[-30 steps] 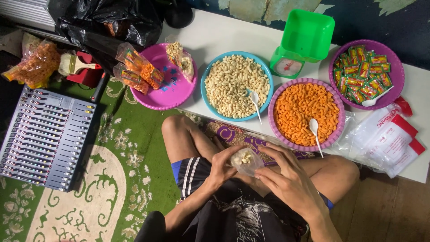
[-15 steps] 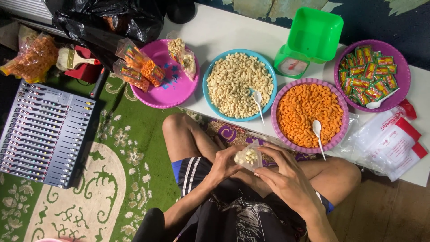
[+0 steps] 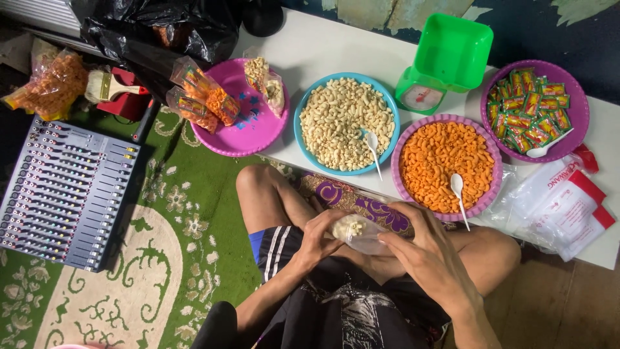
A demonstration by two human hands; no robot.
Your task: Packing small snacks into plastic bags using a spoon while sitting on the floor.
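Over my lap I hold a small clear plastic bag [image 3: 357, 232] with a few pale macaroni snacks in it. My left hand [image 3: 318, 238] grips the bag's left end where the snacks sit. My right hand [image 3: 423, 249] pinches the bag's right end, stretching it sideways. Straight ahead on the low white table [image 3: 336, 45] stands a blue bowl [image 3: 303, 103] of pale snacks with a white spoon [image 3: 372, 150] in it. Beside it sits a pink-rimmed bowl [image 3: 445, 213] of orange snacks with another white spoon [image 3: 457, 194].
A purple bowl [image 3: 575, 97] of small green sachets and a green kitchen scale [image 3: 445, 61] stand at the right. A pink tray [image 3: 248, 136] holds filled snack packs. Empty plastic bags [image 3: 562, 203] lie right. An audio mixer [image 3: 64, 194] rests on the green carpet [image 3: 187, 258].
My right hand has slid to the right along the bag, pulling it out lengthwise. The left hand stays on the end with the snacks.
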